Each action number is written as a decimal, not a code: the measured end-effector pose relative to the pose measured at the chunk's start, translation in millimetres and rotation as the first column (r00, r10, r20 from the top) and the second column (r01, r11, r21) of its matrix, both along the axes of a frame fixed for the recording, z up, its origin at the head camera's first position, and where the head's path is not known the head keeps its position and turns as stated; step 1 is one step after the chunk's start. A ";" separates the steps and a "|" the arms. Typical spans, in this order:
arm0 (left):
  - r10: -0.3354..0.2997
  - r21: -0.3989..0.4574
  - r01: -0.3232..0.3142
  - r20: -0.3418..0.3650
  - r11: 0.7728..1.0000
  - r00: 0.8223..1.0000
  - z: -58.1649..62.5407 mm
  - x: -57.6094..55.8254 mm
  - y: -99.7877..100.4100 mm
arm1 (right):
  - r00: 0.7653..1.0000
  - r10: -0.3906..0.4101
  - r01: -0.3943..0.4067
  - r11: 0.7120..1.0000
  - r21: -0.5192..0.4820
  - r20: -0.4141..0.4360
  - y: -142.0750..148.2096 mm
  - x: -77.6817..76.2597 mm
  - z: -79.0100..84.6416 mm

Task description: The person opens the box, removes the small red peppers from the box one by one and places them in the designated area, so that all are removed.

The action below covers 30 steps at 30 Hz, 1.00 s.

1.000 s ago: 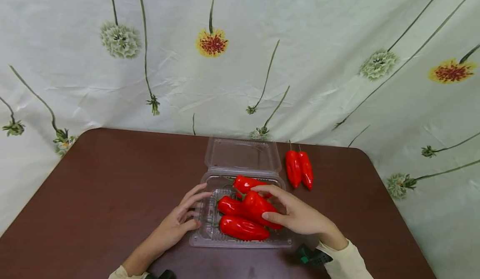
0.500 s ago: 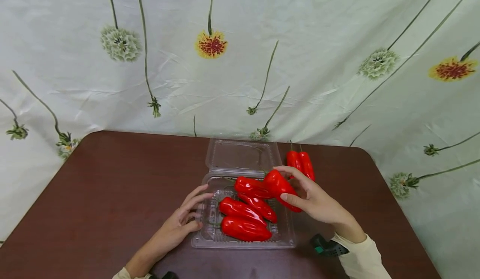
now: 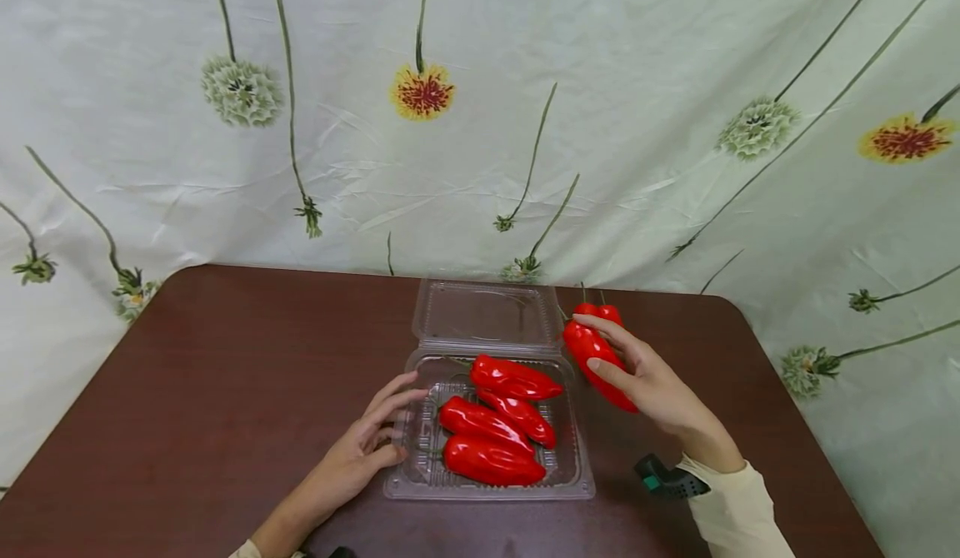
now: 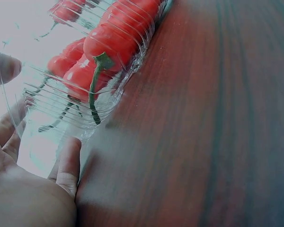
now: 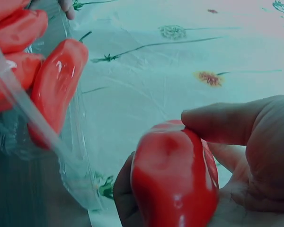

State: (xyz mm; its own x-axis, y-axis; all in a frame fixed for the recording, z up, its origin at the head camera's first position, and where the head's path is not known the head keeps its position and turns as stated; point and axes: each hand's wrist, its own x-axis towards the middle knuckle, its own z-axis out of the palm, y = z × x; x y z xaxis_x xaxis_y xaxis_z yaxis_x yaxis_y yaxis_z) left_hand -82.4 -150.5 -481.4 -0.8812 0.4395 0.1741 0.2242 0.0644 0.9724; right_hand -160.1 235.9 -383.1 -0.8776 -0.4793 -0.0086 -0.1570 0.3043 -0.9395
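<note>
My right hand (image 3: 651,383) grips a long red pepper (image 3: 592,356) between thumb and fingers, to the right of a clear plastic clamshell box (image 3: 581,458). In the right wrist view that held pepper (image 5: 173,175) fills the space under the thumb. Several red peppers (image 3: 495,460) with green stems lie in the box base. My left hand (image 3: 351,450) rests against the box's left side with fingers spread, thumb by the near part of that wall. A green stem (image 4: 95,87) shows through the ribbed wall in the left wrist view.
Two more red peppers (image 3: 609,314) lie at the back right of the brown table (image 3: 225,391), partly hidden behind the held one. The clear lid (image 3: 487,315) lies folded back toward the far edge. A flower-patterned cloth (image 3: 480,125) hangs behind the table.
My right hand has lifted a pepper from the pile in the box and carried it right, past the box's right edge. The left hand stays at the box's left side.
</note>
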 end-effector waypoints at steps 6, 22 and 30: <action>0.004 0.004 -0.004 0.007 1.000 1.000 0.6 1.3 -0.9 | 0.999 -0.052 0.052 0.999 -0.015 0.008 9.2 -8.2 -1.5; -0.001 0.007 0.001 0.003 1.000 1.000 -1.6 1.2 -0.2 | 0.968 -0.238 0.241 0.970 -0.024 0.076 46.5 -39.8 -10.2; -0.009 0.012 0.009 -0.002 1.000 1.000 -0.6 1.5 -1.1 | 0.913 -0.381 0.379 0.924 0.040 0.147 57.2 -51.4 -25.3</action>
